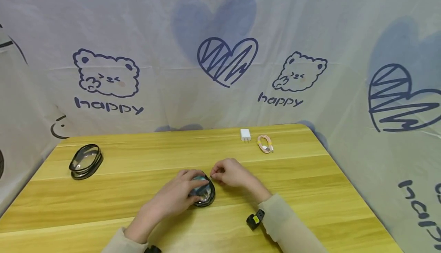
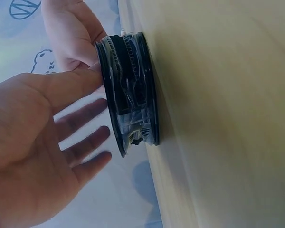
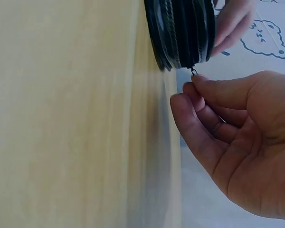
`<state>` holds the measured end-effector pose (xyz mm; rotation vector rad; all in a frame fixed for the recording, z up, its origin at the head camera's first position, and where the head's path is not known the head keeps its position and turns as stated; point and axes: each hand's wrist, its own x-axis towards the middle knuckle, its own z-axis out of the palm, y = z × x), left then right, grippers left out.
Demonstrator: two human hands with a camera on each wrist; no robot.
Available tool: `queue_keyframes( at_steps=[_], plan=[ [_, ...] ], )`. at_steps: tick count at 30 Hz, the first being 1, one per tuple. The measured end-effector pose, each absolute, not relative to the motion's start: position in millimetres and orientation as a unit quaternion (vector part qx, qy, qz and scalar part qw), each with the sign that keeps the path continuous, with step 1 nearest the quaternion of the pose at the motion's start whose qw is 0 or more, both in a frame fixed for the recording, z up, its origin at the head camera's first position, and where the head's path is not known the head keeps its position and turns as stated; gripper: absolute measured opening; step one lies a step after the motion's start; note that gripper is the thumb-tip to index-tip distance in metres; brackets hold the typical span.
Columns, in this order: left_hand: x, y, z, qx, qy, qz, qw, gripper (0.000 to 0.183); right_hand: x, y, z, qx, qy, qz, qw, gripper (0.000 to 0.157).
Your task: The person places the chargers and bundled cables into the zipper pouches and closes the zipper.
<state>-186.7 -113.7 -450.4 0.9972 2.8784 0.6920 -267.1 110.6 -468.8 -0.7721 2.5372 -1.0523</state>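
Round zip pouch (image 1: 208, 194) sits on the table (image 1: 155, 151) in front of you, with something visible through its clear top. Your left hand (image 1: 177, 192) rests spread, fairly straight fingers on that top, its grip loose, while your right hand (image 1: 230, 172) pinches the small zip pull (image 3: 194, 71) at the edge. To your left lies another black-rimmed pouch (image 1: 84, 162); farther back, a white plug (image 1: 245, 134) lies beside a coiled pink cable (image 1: 266, 148)

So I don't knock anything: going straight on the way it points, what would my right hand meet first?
Your right hand, pinching the zipper pull, would likely meet the round case first.
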Motion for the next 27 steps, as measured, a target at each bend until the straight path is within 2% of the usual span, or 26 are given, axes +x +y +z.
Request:
queue_keyframes(
  at_steps=[7,15,27],
  plan=[
    [-188.5,-114.8,-452.2,0.346,0.912,0.218,0.029,0.044,-267.3,110.0,-470.2,-0.263,0.881,-0.365,0.145,0.012],
    [-185.3,-112.7,-450.2,0.310,0.924,0.210,0.078,0.049,-267.9,112.8,-467.9,-0.268,0.879,-0.358,0.166,0.011],
    [-182.2,-110.5,-449.2,0.294,0.930,0.206,0.076,0.048,-270.2,122.5,-461.6,-0.305,0.862,-0.345,0.212,0.014]
  ],
)
